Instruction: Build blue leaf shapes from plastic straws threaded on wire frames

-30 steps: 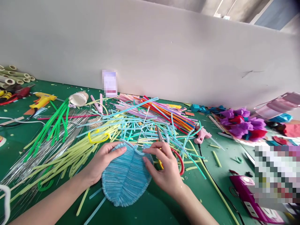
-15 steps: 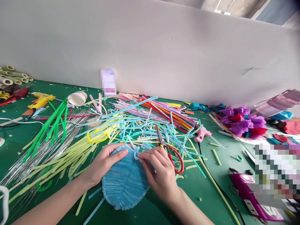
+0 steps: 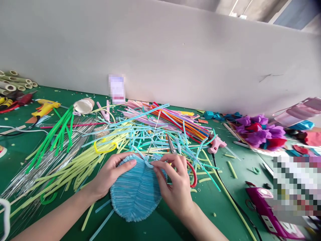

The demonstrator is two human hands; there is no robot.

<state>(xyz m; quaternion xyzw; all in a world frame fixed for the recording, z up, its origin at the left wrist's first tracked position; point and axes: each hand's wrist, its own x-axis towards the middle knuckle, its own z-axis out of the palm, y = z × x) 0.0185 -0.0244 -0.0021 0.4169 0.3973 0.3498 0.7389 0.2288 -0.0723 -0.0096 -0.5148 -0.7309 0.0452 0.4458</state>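
A fuzzy blue leaf shape (image 3: 136, 194), built from rows of pipe cleaners, is held over the green table. My left hand (image 3: 112, 174) grips its upper left edge, thumb on top and fingers underneath. At the leaf's top, my right hand (image 3: 174, 180) pinches the end of a light blue pipe cleaner (image 3: 148, 163) that bends around the base of thin metal wires (image 3: 155, 129). These wires stick up and away from the leaf. Just behind my right hand lie scissors (image 3: 193, 174) with red handles, partly covered by it.
Blue, yellow-green (image 3: 75, 167) and orange-red pipe cleaners (image 3: 180, 120) are heaped ahead. A yellow glue gun (image 3: 46, 108) lies left; a pink one (image 3: 217, 144) with a black cord lies right. Purple felt flowers (image 3: 260, 132) and a magenta power strip (image 3: 265, 207) are far right.
My right hand has drawn the light blue pipe cleaner's end slightly right and up, so its curl looks more opened out. My left hand keeps its hold on the leaf.
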